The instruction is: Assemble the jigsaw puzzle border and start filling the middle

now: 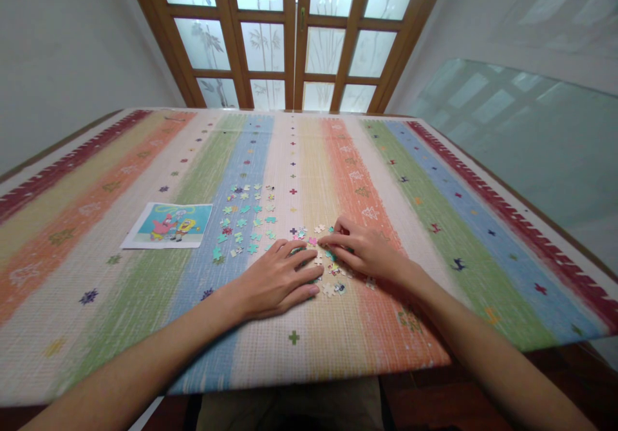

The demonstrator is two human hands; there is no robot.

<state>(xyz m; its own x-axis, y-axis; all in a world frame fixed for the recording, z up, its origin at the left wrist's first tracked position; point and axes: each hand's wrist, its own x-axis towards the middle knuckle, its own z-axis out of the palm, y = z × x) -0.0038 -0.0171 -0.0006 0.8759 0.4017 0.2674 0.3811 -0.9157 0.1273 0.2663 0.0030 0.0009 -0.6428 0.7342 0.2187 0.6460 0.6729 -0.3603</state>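
Two bare forearms come in from the lower left and lower right corners, over a striped tablecloth (270,354) that spreads across most of the frame. Just below the centre, the left hand (284,276) lies palm down, fingers extended and slightly spread, the fingertips at the edge of a loose cluster of puzzle pieces (329,289). To its right, the right hand (362,247) bends over the same cluster, thumb and fingers drawn close together beside a pink piece (313,241); whether they pinch anything I cannot tell. The cluster sits between and partly under the hands. Left of centre, mostly teal pieces (245,209) are laid out in loose rows, apart from one another. Farther left lies a printed cartoon picture (168,226). At the top centre stand wood-framed doors (291,47) with frosted panes.
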